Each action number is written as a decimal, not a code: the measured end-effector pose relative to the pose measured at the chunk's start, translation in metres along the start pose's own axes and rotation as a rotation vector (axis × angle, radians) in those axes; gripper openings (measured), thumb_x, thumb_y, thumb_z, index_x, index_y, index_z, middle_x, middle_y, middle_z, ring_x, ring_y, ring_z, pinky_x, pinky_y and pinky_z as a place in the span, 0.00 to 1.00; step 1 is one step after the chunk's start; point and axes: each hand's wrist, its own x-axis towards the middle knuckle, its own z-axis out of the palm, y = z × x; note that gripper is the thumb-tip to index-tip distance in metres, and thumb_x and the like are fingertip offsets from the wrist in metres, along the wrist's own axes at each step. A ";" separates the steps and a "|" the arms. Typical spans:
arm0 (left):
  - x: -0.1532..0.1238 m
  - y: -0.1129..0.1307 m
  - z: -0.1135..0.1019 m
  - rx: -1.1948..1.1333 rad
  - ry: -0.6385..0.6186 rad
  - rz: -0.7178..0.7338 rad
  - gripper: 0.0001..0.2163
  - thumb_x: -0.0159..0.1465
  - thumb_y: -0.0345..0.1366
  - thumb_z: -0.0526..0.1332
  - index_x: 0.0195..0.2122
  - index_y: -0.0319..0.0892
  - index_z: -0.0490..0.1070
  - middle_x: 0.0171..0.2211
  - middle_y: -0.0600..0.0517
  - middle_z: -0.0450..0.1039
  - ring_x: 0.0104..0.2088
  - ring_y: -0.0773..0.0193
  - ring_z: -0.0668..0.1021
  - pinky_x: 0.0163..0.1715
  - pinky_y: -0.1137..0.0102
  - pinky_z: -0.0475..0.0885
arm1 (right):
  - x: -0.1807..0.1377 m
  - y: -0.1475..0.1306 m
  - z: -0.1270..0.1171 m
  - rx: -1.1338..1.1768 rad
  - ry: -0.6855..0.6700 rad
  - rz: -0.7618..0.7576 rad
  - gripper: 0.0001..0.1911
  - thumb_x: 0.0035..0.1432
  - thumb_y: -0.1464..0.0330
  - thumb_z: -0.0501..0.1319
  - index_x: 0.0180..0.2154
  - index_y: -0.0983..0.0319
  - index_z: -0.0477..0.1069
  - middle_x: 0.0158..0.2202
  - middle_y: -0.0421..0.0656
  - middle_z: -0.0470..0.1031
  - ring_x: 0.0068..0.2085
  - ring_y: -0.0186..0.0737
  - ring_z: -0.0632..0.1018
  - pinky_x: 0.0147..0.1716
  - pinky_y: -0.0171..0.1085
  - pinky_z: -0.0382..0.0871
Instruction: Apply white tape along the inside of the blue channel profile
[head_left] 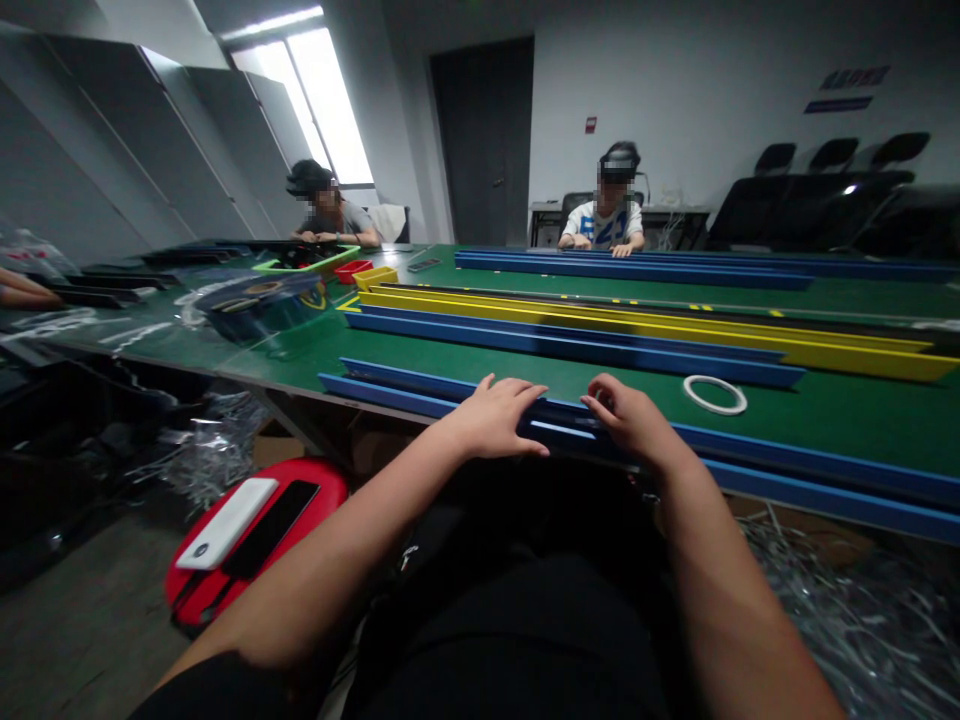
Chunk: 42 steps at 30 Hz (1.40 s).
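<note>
A long blue channel-shaped rail runs along the near edge of the green table, directly in front of me. My left hand rests over its middle with fingers spread and thumb apart, holding nothing. Just to the right, my right hand is at the same rail with fingers curled in and thumb and forefinger close together. Whatever may be between those fingertips is too small or hidden to make out. A white ring-shaped roll lies flat on the table beyond my right hand.
Past the rail lie another blue rail, yellow rails and farther blue rails. A wrapped reel and a yellow bin are left. Two people sit opposite. A red stool carries a white power bank.
</note>
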 end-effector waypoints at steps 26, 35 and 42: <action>0.029 0.009 0.023 0.213 0.050 -0.063 0.38 0.55 0.71 0.52 0.51 0.43 0.68 0.44 0.43 0.75 0.47 0.49 0.76 0.47 0.60 0.67 | -0.001 -0.004 -0.010 -0.171 -0.072 -0.112 0.16 0.66 0.56 0.54 0.39 0.58 0.76 0.36 0.45 0.77 0.37 0.41 0.75 0.37 0.36 0.64; -0.027 -0.078 0.002 0.231 -0.002 -0.123 0.36 0.57 0.67 0.57 0.56 0.44 0.68 0.50 0.44 0.75 0.51 0.51 0.76 0.51 0.61 0.67 | -0.003 -0.013 0.003 -0.235 -0.124 -0.115 0.11 0.60 0.57 0.62 0.39 0.54 0.77 0.35 0.43 0.78 0.33 0.40 0.75 0.32 0.35 0.62; -0.039 -0.084 0.004 0.215 0.065 -0.173 0.32 0.60 0.64 0.56 0.57 0.46 0.68 0.52 0.46 0.75 0.52 0.51 0.75 0.53 0.60 0.66 | -0.006 -0.025 0.000 -0.259 -0.194 -0.050 0.08 0.61 0.63 0.59 0.34 0.55 0.77 0.34 0.43 0.79 0.32 0.39 0.76 0.31 0.35 0.62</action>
